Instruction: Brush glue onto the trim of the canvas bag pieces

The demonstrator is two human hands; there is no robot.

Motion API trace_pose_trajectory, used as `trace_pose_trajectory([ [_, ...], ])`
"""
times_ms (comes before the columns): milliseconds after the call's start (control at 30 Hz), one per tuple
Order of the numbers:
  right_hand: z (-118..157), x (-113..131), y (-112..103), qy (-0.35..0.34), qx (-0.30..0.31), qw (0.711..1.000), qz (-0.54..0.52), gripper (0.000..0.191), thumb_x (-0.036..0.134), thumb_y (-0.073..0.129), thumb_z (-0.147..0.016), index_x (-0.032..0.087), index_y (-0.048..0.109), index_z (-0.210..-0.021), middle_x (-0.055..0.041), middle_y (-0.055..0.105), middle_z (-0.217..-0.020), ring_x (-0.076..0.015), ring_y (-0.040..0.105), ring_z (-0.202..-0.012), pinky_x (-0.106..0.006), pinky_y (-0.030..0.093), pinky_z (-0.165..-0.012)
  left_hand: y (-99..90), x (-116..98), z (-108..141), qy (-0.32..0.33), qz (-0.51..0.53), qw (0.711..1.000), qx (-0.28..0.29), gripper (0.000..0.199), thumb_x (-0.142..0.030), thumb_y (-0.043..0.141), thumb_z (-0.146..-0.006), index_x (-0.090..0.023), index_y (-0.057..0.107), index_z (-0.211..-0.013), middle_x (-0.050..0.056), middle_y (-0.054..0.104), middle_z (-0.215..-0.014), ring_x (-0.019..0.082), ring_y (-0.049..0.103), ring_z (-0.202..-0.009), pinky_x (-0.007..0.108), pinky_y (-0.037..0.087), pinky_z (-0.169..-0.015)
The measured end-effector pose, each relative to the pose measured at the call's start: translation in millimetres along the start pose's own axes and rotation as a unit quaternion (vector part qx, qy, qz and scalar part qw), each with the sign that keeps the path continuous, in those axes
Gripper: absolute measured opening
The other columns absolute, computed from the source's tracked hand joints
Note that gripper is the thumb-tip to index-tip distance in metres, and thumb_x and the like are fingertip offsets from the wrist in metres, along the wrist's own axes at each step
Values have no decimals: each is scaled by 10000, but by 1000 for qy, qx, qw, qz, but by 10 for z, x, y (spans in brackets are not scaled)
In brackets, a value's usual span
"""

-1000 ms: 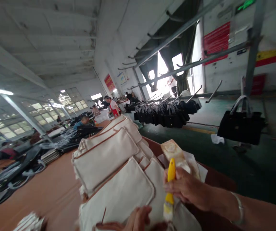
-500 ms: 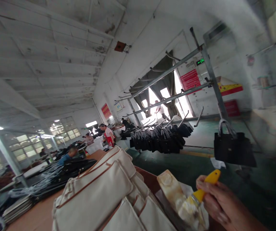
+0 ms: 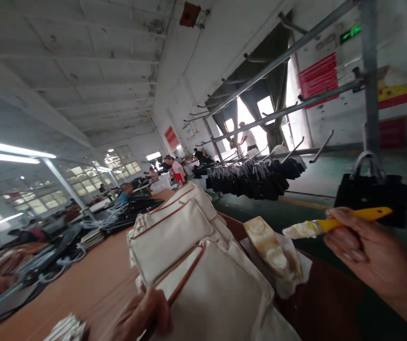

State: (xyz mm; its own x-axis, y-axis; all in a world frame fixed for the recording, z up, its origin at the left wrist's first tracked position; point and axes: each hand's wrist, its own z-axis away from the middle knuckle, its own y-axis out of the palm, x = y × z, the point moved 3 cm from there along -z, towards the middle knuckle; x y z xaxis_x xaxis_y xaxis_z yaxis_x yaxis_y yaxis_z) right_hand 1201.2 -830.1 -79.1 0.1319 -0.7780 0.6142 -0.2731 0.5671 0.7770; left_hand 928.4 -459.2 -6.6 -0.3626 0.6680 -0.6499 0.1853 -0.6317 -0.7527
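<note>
My right hand [image 3: 356,241] is closed around the yellow handle of a paintbrush [image 3: 372,214], held up at the right. Its bristles point left and are coated in a whitish paste. Just below them, a paste-smeared container [image 3: 265,239] lies on a white sheet [image 3: 305,270] at the table edge. In the lower middle, my left hand [image 3: 150,310] has its fingers curled on the brown-trimmed edge of a cream bag [image 3: 221,289]. More cream bags [image 3: 171,241] overlap in a row behind that one.
The brown table [image 3: 93,279] carries a small pale stack [image 3: 67,327] near its front and black pieces with grey cords [image 3: 118,218] at the left. Beyond it stands a metal rack [image 3: 368,80] hung with black bags [image 3: 249,182]. Several people work farther back.
My right hand has lifted the paintbrush out of the container, up and to the right. My left hand has come into view on the front cream bag. The view has shifted.
</note>
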Motion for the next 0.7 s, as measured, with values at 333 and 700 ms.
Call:
trace_pose_trajectory([
  [333,82,-645,86,110,17,991,79,378,321,657,-897,199,509,-571,19,319,-414,-89,228,-383,-299,219,-413,1108,545,-381,43,-214,964,-150,229,-213,538,-869,-216,598,-1090,65,634,-1066,213,597,-950,327,443,-841],
  [700,95,-856,105,112,12,986,125,300,349,704,-860,194,551,-653,33,355,-425,-94,255,-387,-251,268,-394,1277,488,-285,272,-315,822,-390,83,-135,656,-865,-197,635,-915,30,655,-816,183,585,-776,298,449,-747],
])
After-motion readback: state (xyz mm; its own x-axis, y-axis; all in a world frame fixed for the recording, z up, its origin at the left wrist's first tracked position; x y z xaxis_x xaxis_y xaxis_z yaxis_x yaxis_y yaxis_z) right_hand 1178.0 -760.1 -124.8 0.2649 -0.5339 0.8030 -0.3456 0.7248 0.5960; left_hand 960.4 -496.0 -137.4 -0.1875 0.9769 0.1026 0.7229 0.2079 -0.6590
